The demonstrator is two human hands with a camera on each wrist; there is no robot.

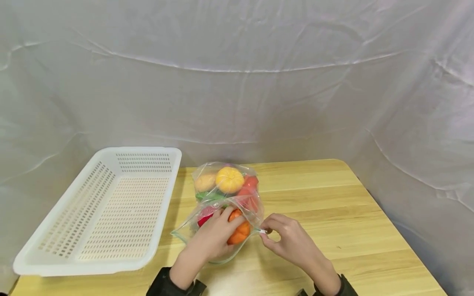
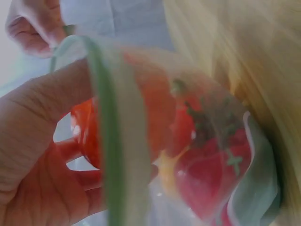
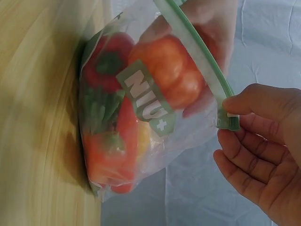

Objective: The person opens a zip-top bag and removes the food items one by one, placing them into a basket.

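Note:
A clear zip-lock bag (image 1: 231, 199) with a green closing strip (image 2: 107, 122) lies on the table, its mouth open towards me. Inside the mouth, my left hand (image 1: 216, 232) grips an orange, lobed pumpkin (image 1: 240, 232) with curled fingers. My right hand (image 1: 290, 240) pinches the corner of the strip (image 3: 229, 120) between thumb and forefinger. Deeper in the bag lie a yellow pumpkin (image 1: 229, 179), red peppers (image 3: 110, 157), something green (image 1: 209, 196) and a pinkish-red item (image 2: 202, 176). In the right wrist view, the bag's film partly hides my left fingers.
A white plastic basket (image 1: 171, 193) with slotted walls stands to the left of the bag. The wooden table (image 1: 333, 197) extends to the right. Grey sheeting (image 1: 237, 102) hangs behind and along the sides.

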